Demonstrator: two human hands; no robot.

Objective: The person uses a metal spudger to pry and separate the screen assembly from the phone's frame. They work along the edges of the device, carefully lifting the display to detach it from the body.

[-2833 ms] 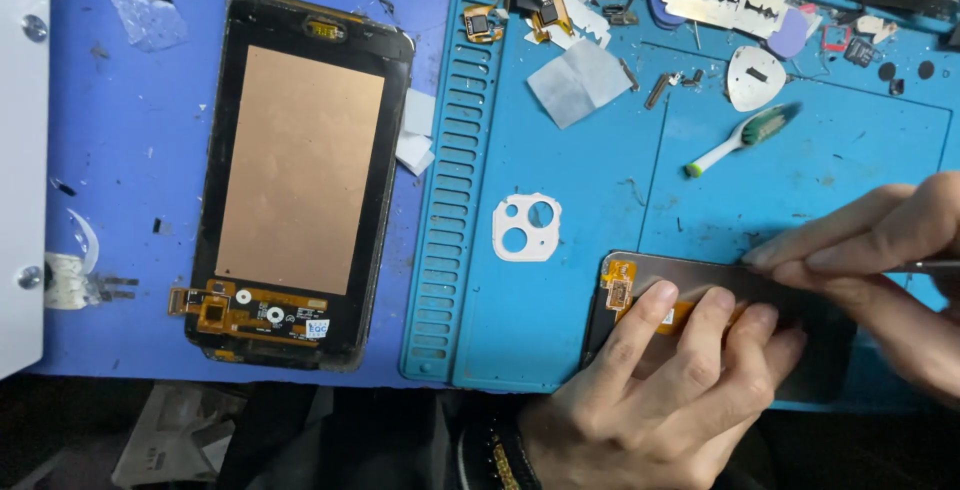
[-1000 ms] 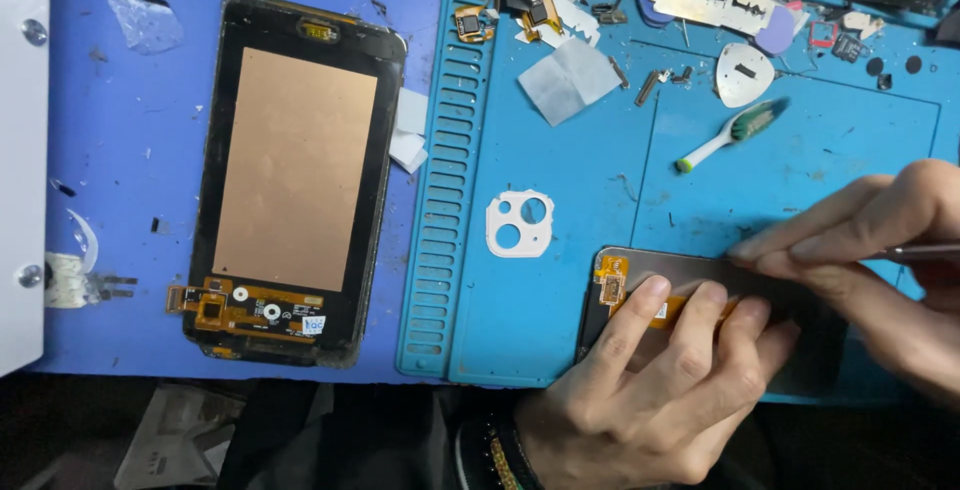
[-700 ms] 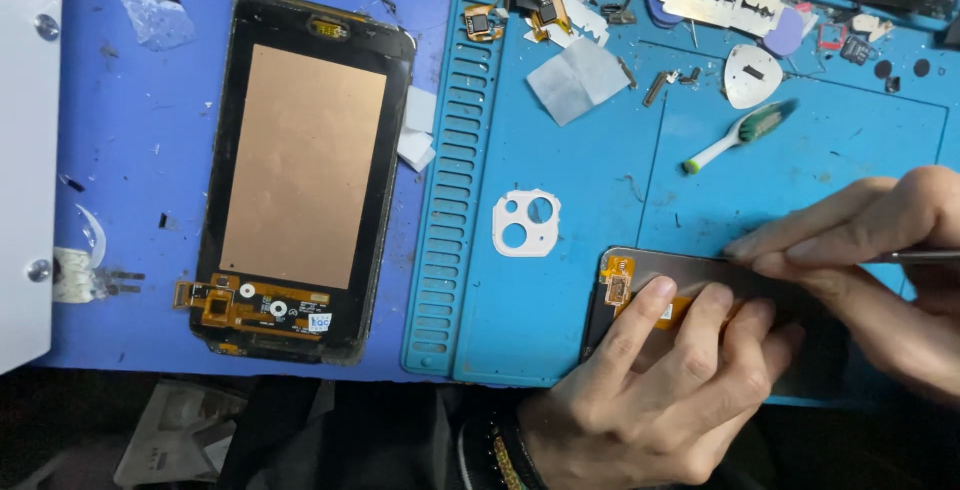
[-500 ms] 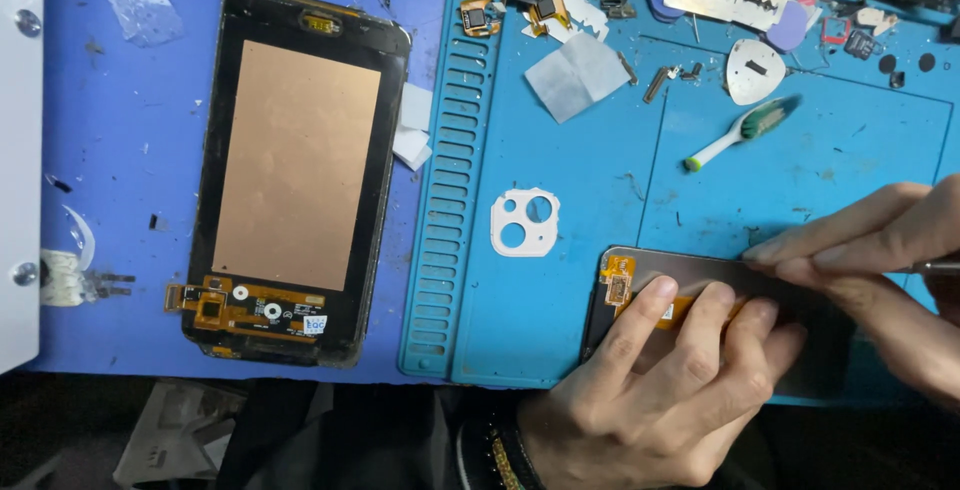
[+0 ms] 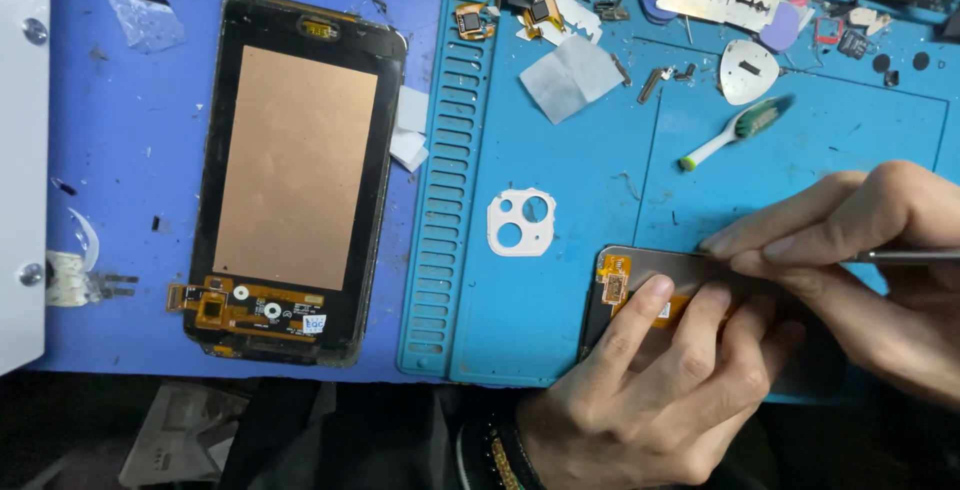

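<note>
1. Bright, even light falls from above onto the blue work mat, and colours look saturated.
2. Shadows are soft and short; the hands cast only a faint one.
3. The copper panel shows a mild sheen without harsh glare.
4. The bottom edge sinks into darkness.
5. Focus is sharp at centre, slightly softer toward the corners.

Blue work mat under screen panel, white camera frame, toothbrush.
</note>
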